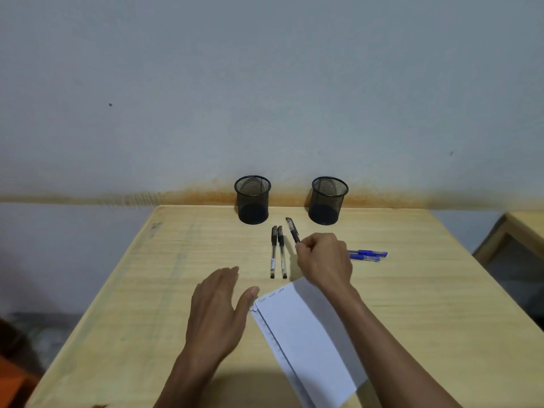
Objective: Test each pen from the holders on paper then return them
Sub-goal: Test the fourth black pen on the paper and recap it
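Two black mesh pen holders stand at the table's far edge, the left holder (pixel 252 200) and the right holder (pixel 328 200); both look empty. Two black pens (pixel 278 251) lie side by side in front of them. My right hand (pixel 323 262) is shut on a third black pen (pixel 292 230), its capped end pointing up and away. Two blue pens (pixel 368 255) lie just right of that hand. A white sheet of paper (pixel 306 340) with a few scribbles near its top lies under my right forearm. My left hand (pixel 219 310) hovers open, its thumb at the paper's top left corner.
The light wooden table (pixel 147 290) stands against a grey wall. Another wooden piece of furniture (pixel 512 231) stands at the right edge. Something orange (pixel 11 384) sits low at the left, off the table.
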The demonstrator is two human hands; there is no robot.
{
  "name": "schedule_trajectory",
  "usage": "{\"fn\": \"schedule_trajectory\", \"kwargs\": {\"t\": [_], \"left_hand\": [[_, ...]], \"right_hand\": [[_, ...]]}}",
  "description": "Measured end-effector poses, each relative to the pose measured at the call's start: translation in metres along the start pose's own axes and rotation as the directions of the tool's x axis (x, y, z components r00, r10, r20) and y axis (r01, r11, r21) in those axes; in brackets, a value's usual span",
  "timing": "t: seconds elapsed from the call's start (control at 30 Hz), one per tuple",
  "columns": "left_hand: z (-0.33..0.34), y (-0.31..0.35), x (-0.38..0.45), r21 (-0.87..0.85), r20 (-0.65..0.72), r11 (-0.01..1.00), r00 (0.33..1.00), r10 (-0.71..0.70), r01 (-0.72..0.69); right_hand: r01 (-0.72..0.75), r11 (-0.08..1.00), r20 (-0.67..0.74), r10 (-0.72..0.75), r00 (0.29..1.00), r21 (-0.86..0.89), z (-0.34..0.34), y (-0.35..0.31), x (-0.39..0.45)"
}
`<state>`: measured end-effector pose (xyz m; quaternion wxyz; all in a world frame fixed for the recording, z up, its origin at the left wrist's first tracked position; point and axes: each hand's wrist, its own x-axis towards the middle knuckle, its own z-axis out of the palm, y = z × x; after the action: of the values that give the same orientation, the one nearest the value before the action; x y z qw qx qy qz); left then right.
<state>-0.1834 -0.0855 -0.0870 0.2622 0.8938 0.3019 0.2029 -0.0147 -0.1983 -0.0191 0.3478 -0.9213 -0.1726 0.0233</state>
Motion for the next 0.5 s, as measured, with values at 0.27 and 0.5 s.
{"fn": "schedule_trajectory", "kwargs": {"t": [0.27, 0.5], "left_hand": [[0.016, -0.018, -0.001, 0.140, -0.025, 0.989, 0.998, 0.060, -0.056], [0.019, -0.020, -0.001, 0.169, -0.022, 0.982, 0.996, 0.091, -0.086]], "right_hand": [[-0.153, 0.975, 0.038, 0.161, 0.986, -0.163, 0.050, -0.008, 0.021], [-0.069, 0.981, 0.006, 0.071, 0.997, -0.183, 0.051, -0.003, 0.015]]}}
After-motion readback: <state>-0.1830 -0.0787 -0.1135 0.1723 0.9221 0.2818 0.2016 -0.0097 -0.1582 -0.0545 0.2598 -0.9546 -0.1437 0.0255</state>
